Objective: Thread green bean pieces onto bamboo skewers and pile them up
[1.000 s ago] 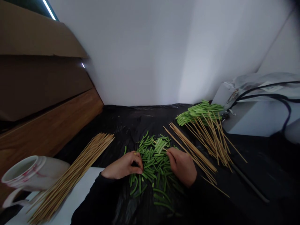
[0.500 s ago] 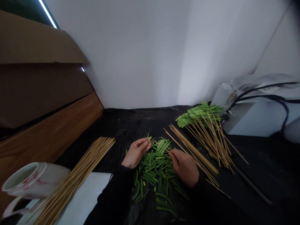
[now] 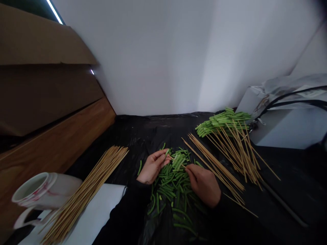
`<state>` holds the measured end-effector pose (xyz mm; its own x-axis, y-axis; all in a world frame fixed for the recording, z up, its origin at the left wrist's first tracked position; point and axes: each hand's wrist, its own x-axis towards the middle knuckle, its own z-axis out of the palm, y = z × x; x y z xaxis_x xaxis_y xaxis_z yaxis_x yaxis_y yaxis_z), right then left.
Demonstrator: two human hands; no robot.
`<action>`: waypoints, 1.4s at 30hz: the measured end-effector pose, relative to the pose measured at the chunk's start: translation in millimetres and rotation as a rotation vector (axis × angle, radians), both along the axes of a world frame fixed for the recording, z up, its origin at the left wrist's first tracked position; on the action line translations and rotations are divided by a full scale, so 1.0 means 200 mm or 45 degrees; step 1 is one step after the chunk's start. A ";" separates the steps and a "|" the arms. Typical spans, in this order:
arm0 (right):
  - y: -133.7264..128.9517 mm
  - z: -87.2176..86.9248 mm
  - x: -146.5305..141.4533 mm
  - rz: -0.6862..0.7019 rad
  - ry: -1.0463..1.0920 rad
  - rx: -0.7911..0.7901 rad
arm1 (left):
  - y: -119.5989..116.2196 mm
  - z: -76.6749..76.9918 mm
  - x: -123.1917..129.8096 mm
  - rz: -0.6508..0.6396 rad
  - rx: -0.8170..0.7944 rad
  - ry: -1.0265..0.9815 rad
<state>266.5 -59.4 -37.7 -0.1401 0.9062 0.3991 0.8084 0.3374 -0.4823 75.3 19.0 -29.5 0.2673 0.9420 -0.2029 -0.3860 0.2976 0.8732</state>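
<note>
Black plastic sheet (image 3: 150,131), green stems (image 3: 167,187), sticks (image 3: 217,162)

The wall (image 3: 143,58) is pale, with soft light (image 3: 212,75) on it. Left of the wall, brown card (image 3: 46,39) stands over wood (image 3: 66,141). A bright strip (image 3: 54,12) shines near the wall's top left. A black sheet (image 3: 150,131) meets the wall's bottom edge.

The scene is dim and cool-toned. A soft pale band (image 3: 213,64) brightens the wall (image 3: 163,58) right of centre; a thin light strip (image 3: 54,12) glares at upper left. Green stems (image 3: 167,185) darken toward the bottom, losing detail. Edges look stretched.
</note>
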 end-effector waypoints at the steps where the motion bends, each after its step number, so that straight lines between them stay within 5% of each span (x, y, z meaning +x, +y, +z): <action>1: 0.00 0.00 0.00 -0.006 -0.009 -0.002 | 0.00 0.00 0.00 -0.018 -0.007 -0.010; 16: 0.00 0.00 0.00 -0.008 -0.012 0.007 | -0.01 0.00 -0.01 -0.111 0.033 -0.022; 42: -0.01 0.01 0.00 -0.019 0.008 -0.018 | 0.00 0.02 -0.01 0.026 -0.069 -0.080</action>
<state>266.7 -61.8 -36.6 -0.1240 0.9138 0.3869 0.8104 0.3183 -0.4919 72.8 18.2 -25.8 0.2618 0.9356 -0.2369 -0.4463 0.3350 0.8298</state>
